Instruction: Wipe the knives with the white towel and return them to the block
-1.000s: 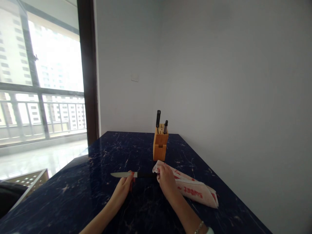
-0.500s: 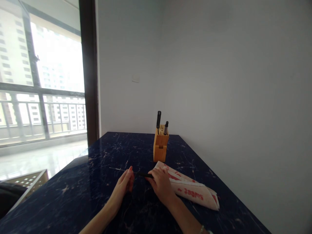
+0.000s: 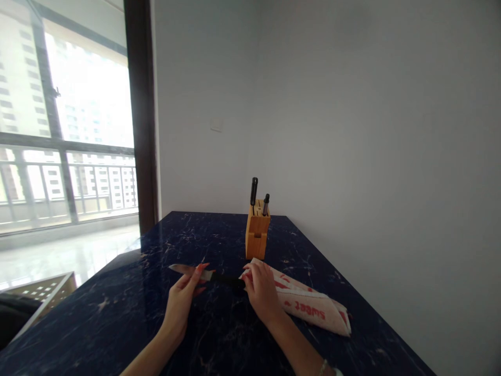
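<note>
A person is holding a knife (image 3: 213, 276) crosswise over a dark, marble-patterned table (image 3: 203, 240), its blade (image 3: 177, 268) pointing left and its black handle (image 3: 230, 282) extending right. The left hand (image 3: 180, 300) is pinching the blade near the handle between gathered fingers, while the right hand (image 3: 261, 290) is gripping the handle's end with curled fingers. That right hand is overlapping a folded cloth (image 3: 331, 318) in this view (whether it is also touching the fabric, the angle is not revealing).

The work is apparently standing partway: the knife is lying in the hands rather than in the wooden block (image 3: 256, 246), which is standing upright just beyond the cloth. Two pieces are sitting in the block, a black-handled piece (image 3: 254, 191) and a dark-tipped, rod-like tool (image 3: 266, 204), while other openings in its top are showing unfilled. Judging by how things are lying, the handling of the knife is not yet ending, since both hands are bearing it and nothing else is supporting it clearly.

Red lettering (image 3: 310, 311) on the cloth is running upside down to the viewer and appearing to spell "sweet"; other red marks are disappearing into the folds, unreadable. No brand is showing legibly on the knife or the block, and a pale wall plate (image 3: 216, 125) is bearing no readable mark.
</note>
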`<state>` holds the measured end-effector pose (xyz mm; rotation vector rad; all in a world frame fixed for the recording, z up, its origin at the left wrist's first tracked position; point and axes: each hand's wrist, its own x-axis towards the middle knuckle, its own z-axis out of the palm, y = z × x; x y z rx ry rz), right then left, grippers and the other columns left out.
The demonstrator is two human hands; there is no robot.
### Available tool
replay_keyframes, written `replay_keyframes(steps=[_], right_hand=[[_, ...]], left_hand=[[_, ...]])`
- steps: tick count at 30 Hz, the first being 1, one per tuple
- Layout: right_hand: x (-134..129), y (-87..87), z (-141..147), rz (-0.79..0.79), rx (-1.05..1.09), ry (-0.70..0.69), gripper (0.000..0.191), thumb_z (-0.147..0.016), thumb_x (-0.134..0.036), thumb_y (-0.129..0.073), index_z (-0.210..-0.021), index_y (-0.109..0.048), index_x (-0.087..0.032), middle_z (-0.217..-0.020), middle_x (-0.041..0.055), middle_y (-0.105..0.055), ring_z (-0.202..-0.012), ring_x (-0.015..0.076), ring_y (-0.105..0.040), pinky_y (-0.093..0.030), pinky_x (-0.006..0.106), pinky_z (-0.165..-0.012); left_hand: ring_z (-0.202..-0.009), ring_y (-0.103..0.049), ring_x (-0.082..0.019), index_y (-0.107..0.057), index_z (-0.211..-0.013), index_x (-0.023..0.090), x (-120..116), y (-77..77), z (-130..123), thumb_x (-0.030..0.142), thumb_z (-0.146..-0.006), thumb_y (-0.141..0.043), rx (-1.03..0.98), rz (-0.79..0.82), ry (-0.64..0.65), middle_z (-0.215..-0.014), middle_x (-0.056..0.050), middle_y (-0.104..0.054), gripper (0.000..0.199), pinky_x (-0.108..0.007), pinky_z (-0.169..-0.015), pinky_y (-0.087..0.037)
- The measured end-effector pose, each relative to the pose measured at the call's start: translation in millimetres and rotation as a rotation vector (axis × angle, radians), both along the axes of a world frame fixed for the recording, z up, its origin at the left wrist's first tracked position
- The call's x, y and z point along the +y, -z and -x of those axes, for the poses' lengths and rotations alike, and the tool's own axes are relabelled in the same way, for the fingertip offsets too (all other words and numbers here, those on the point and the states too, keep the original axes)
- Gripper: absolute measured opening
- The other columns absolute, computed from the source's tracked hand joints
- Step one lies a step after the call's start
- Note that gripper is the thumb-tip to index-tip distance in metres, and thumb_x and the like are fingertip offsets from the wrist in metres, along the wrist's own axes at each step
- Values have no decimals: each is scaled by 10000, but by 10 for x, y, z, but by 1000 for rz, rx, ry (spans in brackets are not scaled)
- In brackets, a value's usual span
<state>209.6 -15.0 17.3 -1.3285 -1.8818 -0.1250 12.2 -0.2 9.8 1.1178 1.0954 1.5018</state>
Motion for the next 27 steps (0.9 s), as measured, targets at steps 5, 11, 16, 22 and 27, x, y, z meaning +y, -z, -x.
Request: replay_keyframes(steps=[5, 11, 16, 22, 27], right_hand=[[87, 156, -14, 68, -149, 39, 182, -738, -159, -548, -911, -549, -216, -889, 45, -568, -882, 221, -483, -354, 357, -783], [147, 233, -44, 78, -125, 156, 175, -701, -58, -486, -799, -536, -194, -881, 70, -550, -841, 218, -506, -385, 337, -726], [187, 268, -68, 79, -132, 148, 223, -694, -85, -513, -886, -520, -198, -886, 63, -565, -841, 221, -521, -391, 333, -724], [182, 174, -100, 40, -41, 273, 87, -746, -123, -484, -763, -518, -201, -788, 72, -592, -812, 233, -540, -366, 340, -718], [98, 21, -36, -48, -10, 303, 68, -778, -172, -490, -820, -524, -212, -777, 45, -588, -757, 205, -532, -353, 324, -696]], left_hand=[[-835, -610, -201, -621, -1027, 167, 16, 13, 35, 476, -634, -630, -23, 44, -92, -903, -53, -693, 499, -247, -616, -480], [-875, -614, -195, -513, -1175, 230, -57, -58, 5, 448, -698, -580, -36, 4, -116, -865, -29, -703, 529, -241, -637, -473], [-919, -603, -208, -500, -1186, 224, -82, -91, -3, 451, -709, -567, -26, -5, -120, -874, -40, -701, 533, -243, -647, -467], [-918, -606, -216, -520, -1164, 218, -71, -52, -6, 460, -703, -564, 5, -17, -115, -895, -41, -700, 522, -257, -658, -473], [-956, -593, -219, -482, -1202, 211, -80, -26, -98, 428, -707, -583, -8, 28, 6, -940, -54, -691, 549, -289, -753, -474]])
